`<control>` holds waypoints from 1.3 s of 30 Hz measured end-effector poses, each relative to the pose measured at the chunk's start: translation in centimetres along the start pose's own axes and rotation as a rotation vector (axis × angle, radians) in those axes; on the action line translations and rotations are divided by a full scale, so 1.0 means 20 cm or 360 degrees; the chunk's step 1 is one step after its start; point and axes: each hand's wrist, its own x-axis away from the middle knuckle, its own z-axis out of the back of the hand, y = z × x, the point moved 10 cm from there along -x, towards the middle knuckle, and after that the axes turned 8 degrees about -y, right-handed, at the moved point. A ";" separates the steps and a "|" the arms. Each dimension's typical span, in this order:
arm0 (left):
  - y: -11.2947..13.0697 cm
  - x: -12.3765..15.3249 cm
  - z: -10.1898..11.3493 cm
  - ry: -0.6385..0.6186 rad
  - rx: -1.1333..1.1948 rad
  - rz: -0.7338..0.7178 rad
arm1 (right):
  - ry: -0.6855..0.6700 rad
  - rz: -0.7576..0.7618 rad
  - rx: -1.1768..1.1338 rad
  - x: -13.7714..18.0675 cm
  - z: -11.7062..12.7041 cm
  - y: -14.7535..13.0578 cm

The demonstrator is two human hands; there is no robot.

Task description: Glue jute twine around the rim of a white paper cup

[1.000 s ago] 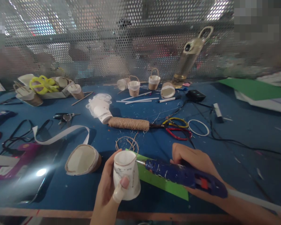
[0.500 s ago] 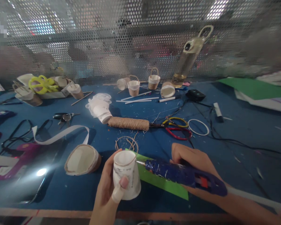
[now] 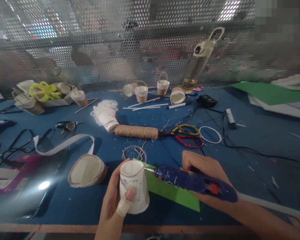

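Note:
My left hand (image 3: 115, 203) grips a white paper cup (image 3: 136, 196) turned upside down, its thumb across the side. Twine (image 3: 143, 166) runs along the cup's upturned base rim and trails back to a loose loop on the table. In my right hand (image 3: 205, 166) is a blue hot glue gun (image 3: 185, 178) with a red switch. The gun's metal nozzle touches, or nearly touches, the rim's right side. A strip of green paper (image 3: 172, 195) lies under the gun. Left of my left hand, a twine-edged cup (image 3: 87, 170) rests on its side.
Beyond my hands lie a twine spool (image 3: 137, 131), scissors (image 3: 190, 135) and stacked white cups (image 3: 106, 116). Small handled baskets (image 3: 141, 93) and a tilted bottle (image 3: 197, 63) stand by the perforated metal screen (image 3: 102, 50). A black cable (image 3: 260, 153) crosses the right side.
Both hands, the cup and the glue gun keep nearly the same pose, the nozzle staying at the rim. The whole view has shifted slightly.

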 end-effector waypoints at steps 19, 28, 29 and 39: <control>0.04 0.02 0.02 0.0107 0.0395 0.0003 | -0.0385 0.0287 0.0859 -0.01 -0.09 0.06; 0.03 0.03 0.03 0.0086 0.0442 -0.0015 | -0.0552 -0.0011 0.0588 -0.06 -0.07 0.16; 0.03 0.03 0.03 0.0070 0.0433 -0.0015 | -0.0589 -0.0044 0.0500 -0.07 -0.06 0.17; 0.03 0.02 0.01 -0.0043 0.0353 0.0015 | -0.0556 0.0017 0.0432 -0.07 0.05 0.06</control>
